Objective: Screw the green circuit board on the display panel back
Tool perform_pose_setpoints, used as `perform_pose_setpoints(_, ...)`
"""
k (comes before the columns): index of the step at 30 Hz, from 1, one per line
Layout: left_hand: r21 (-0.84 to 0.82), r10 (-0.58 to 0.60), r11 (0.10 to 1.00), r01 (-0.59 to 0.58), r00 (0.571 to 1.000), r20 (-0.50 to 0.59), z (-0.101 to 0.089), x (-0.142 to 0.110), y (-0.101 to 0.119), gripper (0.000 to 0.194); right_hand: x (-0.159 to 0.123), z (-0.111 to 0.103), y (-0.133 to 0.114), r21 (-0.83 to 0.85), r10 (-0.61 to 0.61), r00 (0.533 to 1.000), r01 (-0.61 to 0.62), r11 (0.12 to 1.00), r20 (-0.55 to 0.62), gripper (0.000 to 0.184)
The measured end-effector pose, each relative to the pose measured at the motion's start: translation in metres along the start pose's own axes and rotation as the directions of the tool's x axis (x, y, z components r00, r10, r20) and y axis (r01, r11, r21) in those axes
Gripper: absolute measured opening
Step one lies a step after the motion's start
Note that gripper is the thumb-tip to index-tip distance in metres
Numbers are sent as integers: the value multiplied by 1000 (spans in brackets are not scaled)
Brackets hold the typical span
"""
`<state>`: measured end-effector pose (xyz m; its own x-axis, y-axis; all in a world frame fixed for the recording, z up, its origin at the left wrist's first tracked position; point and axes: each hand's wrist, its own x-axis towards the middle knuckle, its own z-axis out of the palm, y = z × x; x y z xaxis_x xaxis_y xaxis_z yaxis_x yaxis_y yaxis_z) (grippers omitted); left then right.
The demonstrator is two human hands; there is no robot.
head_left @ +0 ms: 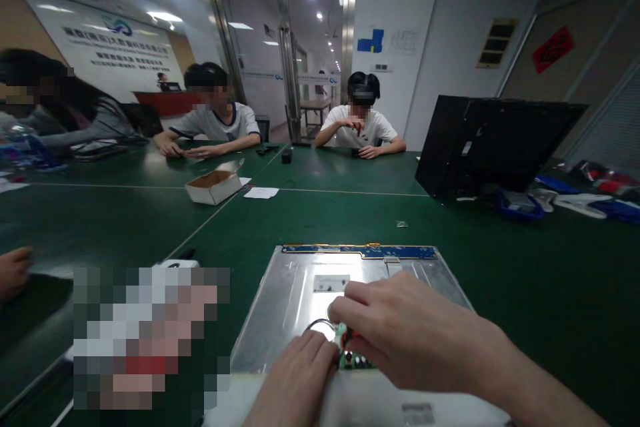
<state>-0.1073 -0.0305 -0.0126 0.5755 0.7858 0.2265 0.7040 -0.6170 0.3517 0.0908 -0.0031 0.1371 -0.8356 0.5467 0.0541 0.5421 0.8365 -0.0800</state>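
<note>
A flat metal panel (285,307), like the back of a display screen, lies in front of me with a blue circuit strip (400,252) along its far edge. Close to me on it sits a small green circuit board (357,361), partly covered by my hands. My right hand (400,327) is closed above this board, fingers curled; something red and black shows under them, too hidden to name. At the board's left edge, my left hand (305,367) has its fingers pressed together, the tips out of sight. A thin dark wire (317,322) loops beside it.
The green table (350,213) holds an open white box (215,188), papers (261,193) and a black monitor-like casing (495,147) at right. A blue tray (519,205) stands by the casing. Several people sit around; another person's hand (15,273) is at left, near a blurred-out area.
</note>
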Motion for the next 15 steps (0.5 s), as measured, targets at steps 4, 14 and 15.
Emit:
perform_pose_setpoints(4, -10, 10, 1000, -11, 999, -48, 4, 0, -2, 24, 0, 0, 0, 28, 40, 999, -40, 999, 2, 8)
perform_pose_setpoints(14, 2, 41, 999, -41, 994, -104, 7, 1, -2, 24, 1, -2, 0, 41, 16, 1000, -16, 999, 7, 9)
perform_pose_setpoints(15, -3, 36, 999, -36, 995, -91, 6, 1, -2, 24, 1, -2, 1, 39, 31, 1000, -31, 999, 5, 7)
